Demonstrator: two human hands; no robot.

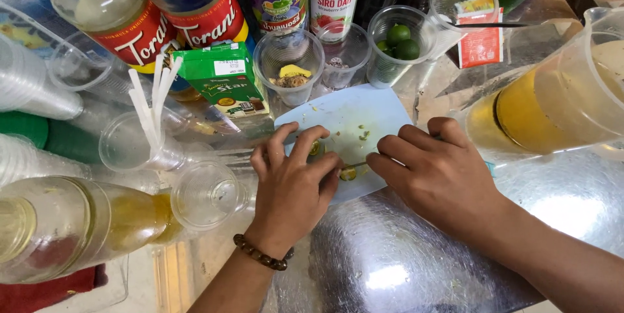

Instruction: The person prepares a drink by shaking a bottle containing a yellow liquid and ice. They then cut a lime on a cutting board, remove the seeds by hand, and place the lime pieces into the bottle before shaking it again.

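Observation:
My left hand [292, 180], with a bead bracelet at the wrist, presses a small green citrus fruit [316, 149] onto a pale blue cutting board [351, 118]. A cut half [348, 172] lies between the two hands. My right hand [435, 170] is closed around a knife whose thin blade tip shows near the cut half; the handle is hidden under the fingers. Bits of peel and seeds dot the board.
Behind the board stand clear plastic cups: one with scraps [290, 72], one with whole green citrus [398, 43]. Syrup bottles [195, 7], a green carton [224, 79] and a cup of straws [146, 131] crowd the left. A pitcher of amber liquid [552, 105] stands at right.

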